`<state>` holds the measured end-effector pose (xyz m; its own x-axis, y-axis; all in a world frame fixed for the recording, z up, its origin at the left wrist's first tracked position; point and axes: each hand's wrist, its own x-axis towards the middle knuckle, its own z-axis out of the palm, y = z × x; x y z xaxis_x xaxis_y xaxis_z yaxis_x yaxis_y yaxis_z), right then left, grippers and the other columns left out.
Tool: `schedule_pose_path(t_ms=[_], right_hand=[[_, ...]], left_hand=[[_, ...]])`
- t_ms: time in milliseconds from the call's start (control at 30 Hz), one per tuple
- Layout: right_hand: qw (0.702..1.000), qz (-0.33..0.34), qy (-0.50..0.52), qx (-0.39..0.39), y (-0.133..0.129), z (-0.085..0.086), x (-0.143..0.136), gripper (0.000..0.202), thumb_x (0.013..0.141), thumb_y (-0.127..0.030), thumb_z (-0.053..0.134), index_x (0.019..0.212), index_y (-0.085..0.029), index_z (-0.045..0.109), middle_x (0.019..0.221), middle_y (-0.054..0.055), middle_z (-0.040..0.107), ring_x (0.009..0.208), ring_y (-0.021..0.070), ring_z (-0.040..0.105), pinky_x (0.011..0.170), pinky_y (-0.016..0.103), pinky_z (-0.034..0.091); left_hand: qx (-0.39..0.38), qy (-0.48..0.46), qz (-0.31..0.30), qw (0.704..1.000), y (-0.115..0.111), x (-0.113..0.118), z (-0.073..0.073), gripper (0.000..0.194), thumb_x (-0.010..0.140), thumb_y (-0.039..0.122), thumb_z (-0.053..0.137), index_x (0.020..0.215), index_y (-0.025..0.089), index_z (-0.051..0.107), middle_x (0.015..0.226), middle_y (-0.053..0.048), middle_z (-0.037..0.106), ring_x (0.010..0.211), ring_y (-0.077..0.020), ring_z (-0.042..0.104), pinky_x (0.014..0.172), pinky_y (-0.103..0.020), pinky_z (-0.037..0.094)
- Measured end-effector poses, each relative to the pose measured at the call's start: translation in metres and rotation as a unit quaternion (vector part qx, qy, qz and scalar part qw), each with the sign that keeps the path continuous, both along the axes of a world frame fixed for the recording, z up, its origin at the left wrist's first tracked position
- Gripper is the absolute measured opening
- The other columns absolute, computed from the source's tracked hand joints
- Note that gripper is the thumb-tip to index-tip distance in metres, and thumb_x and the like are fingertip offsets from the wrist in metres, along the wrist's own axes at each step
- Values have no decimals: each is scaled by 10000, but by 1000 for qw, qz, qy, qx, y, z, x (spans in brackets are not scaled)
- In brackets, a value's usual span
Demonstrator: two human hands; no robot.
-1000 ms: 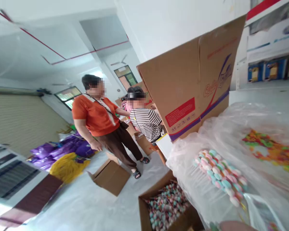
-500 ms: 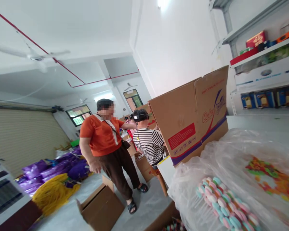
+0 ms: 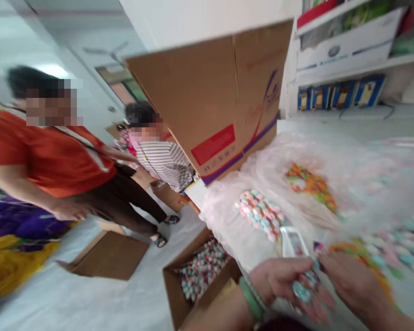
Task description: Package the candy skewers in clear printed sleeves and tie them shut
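Observation:
At the lower right, my left hand (image 3: 284, 276), with a green bangle at the wrist, is closed around a clear plastic packet (image 3: 301, 289) of pastel pieces. A shiny whitish part (image 3: 293, 241) sticks up above its thumb; blur hides its detail. Close against it on the right, my right hand (image 3: 357, 280) has its fingers curled; whatever they pinch is smeared. Beyond the hands, a stack of pastel candy-like pieces (image 3: 258, 214) rests on clear plastic sheeting (image 3: 227, 195). Orange and green pieces (image 3: 310, 186) lie farther back, and more pastel pieces (image 3: 396, 248) are to the right.
A tall cardboard box (image 3: 214, 92) stands at the table's far left. Below the table edge is an open carton (image 3: 172, 285) filled with pastel pieces. A person in orange (image 3: 55, 161) stands left; another in stripes (image 3: 165, 161) is behind the box. Shelves (image 3: 345, 73) line the back right.
My view has swung downward and to the right. Both my hands have come into sight at the lower right, and the open carton of pieces shows more fully.

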<state>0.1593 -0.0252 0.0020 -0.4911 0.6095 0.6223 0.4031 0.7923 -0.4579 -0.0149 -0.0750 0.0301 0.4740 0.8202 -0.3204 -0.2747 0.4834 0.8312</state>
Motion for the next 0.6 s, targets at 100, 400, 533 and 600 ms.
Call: schedule_pose_path(t_ms=[100,400,533,600], right_hand=[[952,13,-26,-304,-11,-9,6,229,830,-318,493,642,-215,571,601,48,567,568,180,530,517,289,379],[590,209,148,-765,-22,8,-34,164,673,-289,649,658,-163,545,419,-90,388,362,49,228,371,190,151],[631,177,165,-737,-37,12,-47,123,678,-264,622,647,-173,546,438,-84,394,393,64,296,397,190,202],[737,83,144,-655,-41,11,-42,129,749,-275,577,663,-181,555,482,-60,439,441,87,376,443,204,281]], left_hand=[[13,63,-52,997,-11,-6,-14,385,794,500,614,960,153,640,608,-9,524,467,-144,459,480,-255,375],[341,611,-70,711,-37,-56,-14,393,843,105,485,1145,287,657,778,-46,570,757,-220,532,742,-343,387],[166,492,94,850,-47,-63,-20,344,797,238,609,1139,234,643,800,-26,593,699,-175,548,652,-279,413],[12,341,190,921,-51,-59,-22,395,763,298,651,1142,197,606,766,-8,586,583,-130,523,548,-235,396]])
